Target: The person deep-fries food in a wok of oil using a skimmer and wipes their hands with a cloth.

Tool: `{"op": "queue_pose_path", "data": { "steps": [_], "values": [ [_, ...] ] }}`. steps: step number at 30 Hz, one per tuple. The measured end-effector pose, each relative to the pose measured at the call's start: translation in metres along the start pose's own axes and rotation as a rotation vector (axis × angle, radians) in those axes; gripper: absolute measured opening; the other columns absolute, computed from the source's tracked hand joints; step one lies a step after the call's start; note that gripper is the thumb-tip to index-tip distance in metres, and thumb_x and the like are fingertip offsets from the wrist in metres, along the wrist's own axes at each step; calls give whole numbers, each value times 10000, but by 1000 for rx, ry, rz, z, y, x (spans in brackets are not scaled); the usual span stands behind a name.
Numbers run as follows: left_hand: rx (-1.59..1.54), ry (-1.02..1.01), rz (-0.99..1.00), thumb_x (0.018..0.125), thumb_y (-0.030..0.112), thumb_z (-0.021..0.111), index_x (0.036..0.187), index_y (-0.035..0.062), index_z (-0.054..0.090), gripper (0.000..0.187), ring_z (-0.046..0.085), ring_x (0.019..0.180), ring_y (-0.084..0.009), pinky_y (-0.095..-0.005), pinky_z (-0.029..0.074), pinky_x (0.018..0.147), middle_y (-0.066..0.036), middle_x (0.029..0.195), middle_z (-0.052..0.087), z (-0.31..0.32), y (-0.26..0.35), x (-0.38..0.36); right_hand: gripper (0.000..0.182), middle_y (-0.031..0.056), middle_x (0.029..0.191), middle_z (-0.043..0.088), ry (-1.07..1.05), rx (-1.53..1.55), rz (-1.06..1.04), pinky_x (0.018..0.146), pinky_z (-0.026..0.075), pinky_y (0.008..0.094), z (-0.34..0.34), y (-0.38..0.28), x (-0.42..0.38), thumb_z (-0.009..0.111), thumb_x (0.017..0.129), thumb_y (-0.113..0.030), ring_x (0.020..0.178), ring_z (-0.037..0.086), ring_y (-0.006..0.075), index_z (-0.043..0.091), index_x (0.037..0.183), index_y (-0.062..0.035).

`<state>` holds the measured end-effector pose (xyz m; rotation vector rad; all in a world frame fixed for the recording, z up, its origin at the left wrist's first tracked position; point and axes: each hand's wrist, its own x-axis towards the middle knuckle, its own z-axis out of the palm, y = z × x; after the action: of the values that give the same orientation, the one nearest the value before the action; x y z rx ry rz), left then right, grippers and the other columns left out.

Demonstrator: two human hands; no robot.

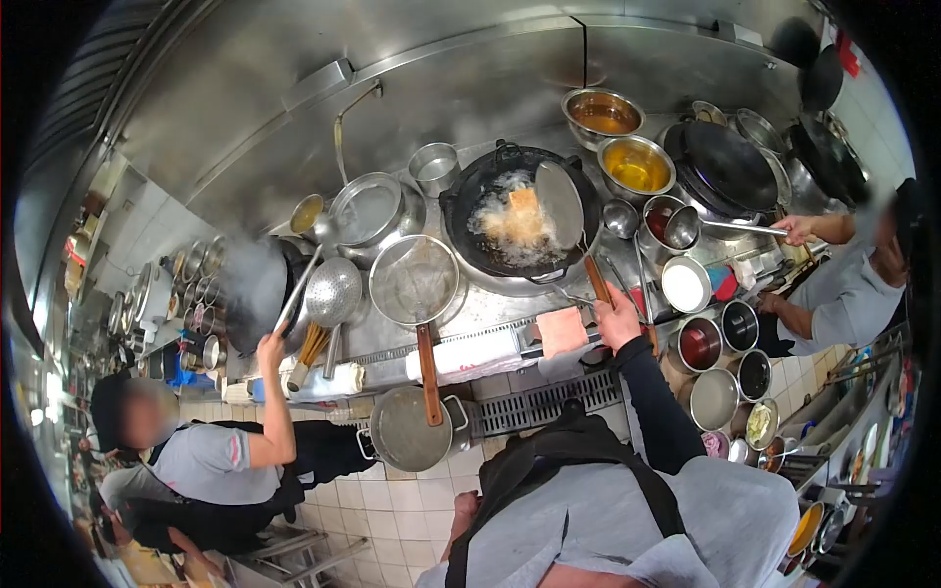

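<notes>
Nearest the body, the left hand (466,505) hangs low beside the black apron (549,461); its fingers look loosely curled, and whether it holds anything cannot be told. Farther out, the right hand (616,318) is closed round the brown wooden handle (596,278) of a round grey metal strainer (560,204). That handle looks the natural place to grip, as the head is probably hot and oily; the tool is likely stiff and fairly light, though its weight sits forward. Just beside the hand, a folded pink cloth (562,333) lies at the near counter edge. Beyond it, the strainer's head is over the right side of a wide black iron wok (465,196), where the golden, blocky piece of food (524,202) sits amid pale, bubbling oil (512,232). The piece is likely light, slick and brittle at its crust, better borne from beneath than pinched. The wok's rim limits low sideways movement; there is more room above it than to the right, where a steel ladle (620,218) stands close and a co-worker's long-handled ladle (681,227) reaches over a steel pot of dark red liquid (659,211). At the far side, a small steel pot (433,169) on the left and a steel bowl of yellow liquid (635,167) on the right narrow the space, and the steel back wall (470,88) rises behind.
</notes>
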<state>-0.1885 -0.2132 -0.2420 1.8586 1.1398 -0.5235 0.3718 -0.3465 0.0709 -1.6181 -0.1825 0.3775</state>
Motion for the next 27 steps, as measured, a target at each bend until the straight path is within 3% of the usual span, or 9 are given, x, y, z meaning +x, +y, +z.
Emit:
{"op": "queue_pose_path", "data": {
  "steps": [2, 3, 5, 8, 14, 17, 20, 23, 27],
  "values": [
    [17, -19, -27, 897, 237, 528, 1002, -16, 664, 305, 675, 855, -250, -355, 530, 726, -165, 960, 687, -11, 15, -9, 512, 174, 815, 659, 150, -447, -618, 619, 492, 377, -7, 42, 30, 515, 841, -94, 662, 633, 289, 444, 1348, -70],
    [25, -27, -41, 897, 236, 528, 993, -19, 665, 305, 677, 843, -245, -353, 531, 717, -163, 952, 689, -21, 34, -19, 518, 268, 989, 625, 49, -458, -228, 801, 478, 418, -9, -2, 16, 530, 806, -115, 883, 623, 394, 474, 1319, -70],
    [37, -35, -68, 897, 235, 529, 976, -25, 667, 305, 680, 818, -235, -347, 533, 699, -159, 937, 693, -36, 57, -29, 522, 280, 992, 609, 16, -642, -288, 790, 479, 443, -16, -37, 18, 526, 798, -116, 882, 605, 410, 481, 1317, -96],
    [429, -41, 197, 895, 183, 540, 928, -62, 638, 265, 667, 714, -248, -367, 527, 598, -166, 819, 683, -34, 35, -11, 523, 271, 933, 618, -30, -808, -437, 770, 473, 487, -19, -59, 25, 529, 785, -102, 852, 604, 411, 502, 1306, -151],
    [-715, 17, -94, 881, 82, 548, 951, -75, 574, 174, 608, 578, -290, -384, 477, 468, -184, 712, 630, -28, 42, -27, 517, 245, 842, 633, -128, -1109, -456, 742, 476, 491, -2, -74, 78, 500, 758, -48, 815, 612, 403, 528, 1264, -147],
    [-809, 37, -133, 887, 108, 538, 921, -74, 584, 191, 613, 585, -274, -376, 485, 483, -184, 724, 637, -27, 49, -35, 477, 244, 918, 640, -156, -1121, -434, 779, 476, 478, 8, -87, 113, 491, 759, -54, 890, 608, 401, 542, 1231, -102],
    [335, -39, 162, 862, 180, 567, 905, -28, 620, 219, 635, 636, -293, -395, 509, 543, -182, 755, 658, -31, 39, -22, 436, 216, 1050, 636, -232, -1187, -416, 865, 473, 423, 9, -92, 156, 494, 772, -84, 994, 603, 355, 577, 1198, -54],
    [259, 8, 186, 830, 283, 576, 865, 39, 657, 259, 650, 730, -315, -417, 525, 637, -169, 811, 676, -23, 22, -19, 455, 197, 1116, 626, -251, -1252, -393, 917, 460, 385, 7, -99, 181, 507, 770, -93, 1056, 592, 317, 583, 1217, -59],
    [-226, 34, 4, 820, 328, 573, 887, 58, 665, 293, 644, 815, -338, -426, 521, 708, -182, 876, 672, -8, 17, -19, 463, 243, 1053, 625, -261, -1206, -505, 913, 446, 419, 0, -109, 179, 474, 758, -78, 1006, 593, 368, 576, 1208, -32]
  ]
}}
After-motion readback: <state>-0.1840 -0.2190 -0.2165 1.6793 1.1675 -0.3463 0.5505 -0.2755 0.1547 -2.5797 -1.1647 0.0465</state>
